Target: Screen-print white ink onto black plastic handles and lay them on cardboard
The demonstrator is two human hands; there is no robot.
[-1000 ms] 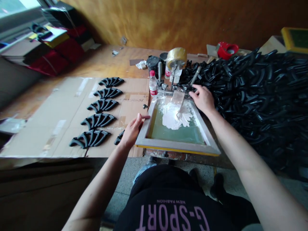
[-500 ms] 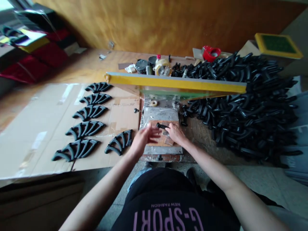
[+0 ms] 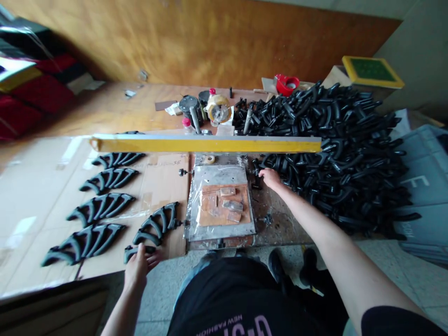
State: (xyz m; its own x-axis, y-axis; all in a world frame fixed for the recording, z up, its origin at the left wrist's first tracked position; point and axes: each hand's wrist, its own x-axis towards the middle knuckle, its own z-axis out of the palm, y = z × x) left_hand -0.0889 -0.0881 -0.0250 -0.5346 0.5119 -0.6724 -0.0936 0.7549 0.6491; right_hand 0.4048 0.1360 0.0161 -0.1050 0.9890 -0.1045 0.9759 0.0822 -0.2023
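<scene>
My left hand (image 3: pixel 138 267) rests on a curved black plastic piece (image 3: pixel 130 252) at the near edge of the cardboard sheet (image 3: pixel 42 186), fingers closed over it. A fan of such pieces (image 3: pixel 156 223) lies just beyond it. My right hand (image 3: pixel 270 178) reaches into the edge of the big heap of black curved pieces (image 3: pixel 336 149), fingers among them; its grip is hidden. Between my hands sits the metal printing base (image 3: pixel 220 177) with a brown jig plate (image 3: pixel 224 205). The yellow-edged screen frame (image 3: pixel 206 143) is tilted up above it.
Several black fans (image 3: pixel 101 205) lie in a column on the cardboard. Behind the frame stand ink pots (image 3: pixel 189 103), a tape roll (image 3: pixel 217 108), a small bottle (image 3: pixel 186 124) and a red tape dispenser (image 3: pixel 286 84). Grey crates (image 3: pixel 423 186) stand at the right. Another framed screen (image 3: pixel 371 71) lies far right.
The screen frame was lifted from flat to raised. My left hand moved from the jig down to the cardboard's near edge with a black piece; my right hand went to the heap.
</scene>
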